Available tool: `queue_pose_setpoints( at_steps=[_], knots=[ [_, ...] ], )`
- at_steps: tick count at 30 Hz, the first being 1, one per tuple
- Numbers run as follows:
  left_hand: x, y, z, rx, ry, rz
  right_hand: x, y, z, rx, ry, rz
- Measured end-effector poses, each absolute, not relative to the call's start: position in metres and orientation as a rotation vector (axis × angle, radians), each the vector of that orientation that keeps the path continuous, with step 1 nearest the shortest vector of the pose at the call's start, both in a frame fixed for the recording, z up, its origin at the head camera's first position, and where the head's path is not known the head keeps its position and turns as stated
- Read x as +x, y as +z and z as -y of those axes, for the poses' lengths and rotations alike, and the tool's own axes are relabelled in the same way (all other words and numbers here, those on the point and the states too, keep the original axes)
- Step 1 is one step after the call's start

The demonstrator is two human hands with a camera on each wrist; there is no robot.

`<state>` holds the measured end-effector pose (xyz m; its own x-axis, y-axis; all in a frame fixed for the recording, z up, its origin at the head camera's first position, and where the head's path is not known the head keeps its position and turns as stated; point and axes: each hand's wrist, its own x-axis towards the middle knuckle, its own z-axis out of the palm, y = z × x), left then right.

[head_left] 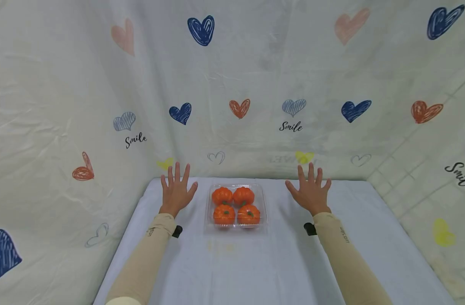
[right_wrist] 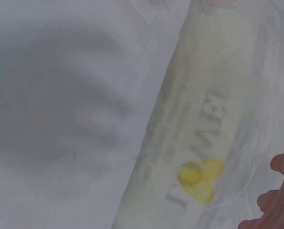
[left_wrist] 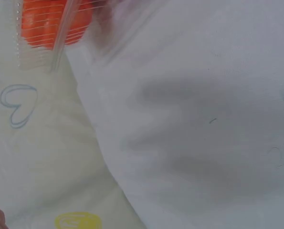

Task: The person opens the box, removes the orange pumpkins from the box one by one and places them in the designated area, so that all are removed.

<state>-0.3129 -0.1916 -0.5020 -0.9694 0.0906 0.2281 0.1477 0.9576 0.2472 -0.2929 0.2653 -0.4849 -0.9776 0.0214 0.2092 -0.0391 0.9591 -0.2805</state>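
A clear plastic box (head_left: 264, 212) stands toward the back of the white table, with several small orange pumpkins (head_left: 223, 214) with green stems inside it. To its left my left hand (head_left: 176, 195) is held over the table, fingers straight and spread, touching nothing. My right hand (head_left: 311, 194) is spread the same way to the right of the box and holds nothing. In the left wrist view the box's ridged side (left_wrist: 60, 38) and an orange pumpkin (left_wrist: 41, 21) show at the upper left. A few fingertips (right_wrist: 282, 164) enter the right wrist view at its right edge.
A white cloth covers the table (head_left: 240, 271). Behind and on both sides hangs a pale curtain (head_left: 240, 63) printed with hearts and the word Smile. Both forearms (head_left: 148, 254) wear beige sleeves, with a black strap piece (head_left: 177, 231) at the wrist.
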Motion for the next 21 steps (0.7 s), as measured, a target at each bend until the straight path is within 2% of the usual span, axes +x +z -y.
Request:
queue_pose_setpoints(
  at_steps=[21],
  knots=[
    [-0.310,-0.509,0.194,-0.173,-0.432,2.912,-0.261,-0.518,-0.225,0.164,0.740,2.905]
  ],
)
